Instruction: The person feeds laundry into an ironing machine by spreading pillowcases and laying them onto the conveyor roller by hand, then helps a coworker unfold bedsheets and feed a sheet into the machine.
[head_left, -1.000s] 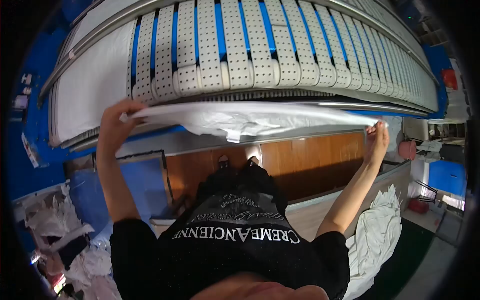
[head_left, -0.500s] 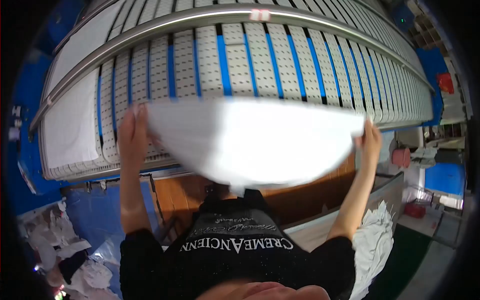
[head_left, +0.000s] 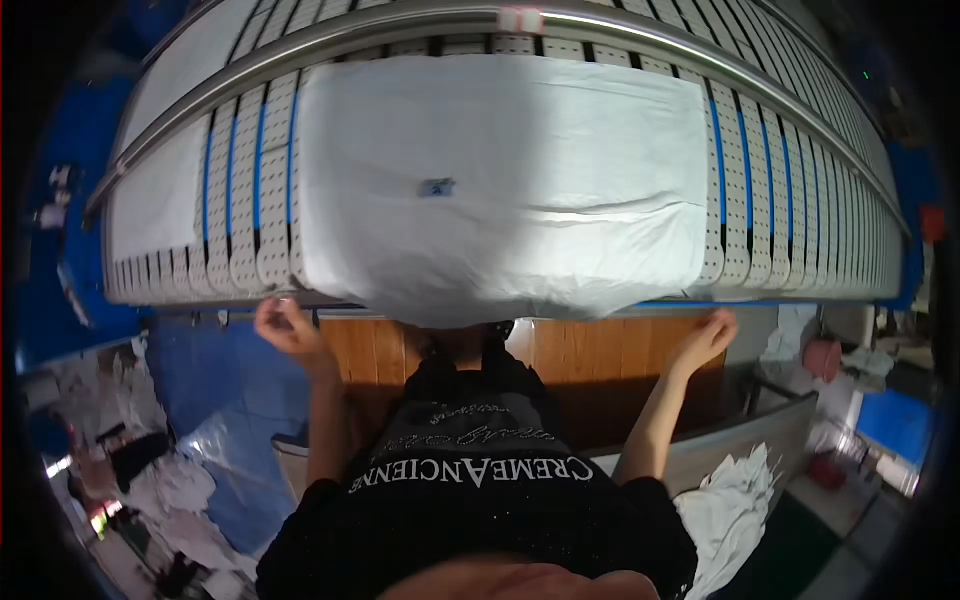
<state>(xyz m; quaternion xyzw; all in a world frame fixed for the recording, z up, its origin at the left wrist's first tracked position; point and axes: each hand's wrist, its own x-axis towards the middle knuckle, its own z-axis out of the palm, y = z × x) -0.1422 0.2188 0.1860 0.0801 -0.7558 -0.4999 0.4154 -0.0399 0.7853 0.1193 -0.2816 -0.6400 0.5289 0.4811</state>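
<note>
A white cloth (head_left: 400, 130) with a small blue-grey mark lies spread over the perforated belts, creased on its right half, its near edge hanging over the front. Just off the cloth's near left corner is my left hand (head_left: 288, 328), fingers curled together with nothing visible in them. My right hand (head_left: 710, 338) is in front of the machine near the right corner, apart from the cloth, its fingers also curled in and holding nothing visible.
A metal rail (head_left: 400, 27) crosses above the belts (head_left: 735, 200). Another white cloth (head_left: 155, 200) lies at the belts' left. White fabric is heaped at lower left (head_left: 180, 500) and lower right (head_left: 725, 520). A pink bucket (head_left: 822, 360) stands at right.
The cloth, earlier stretched between both hands, has moved forward onto the belts and now lies flat there. Both hands have let go and come down towards the body.
</note>
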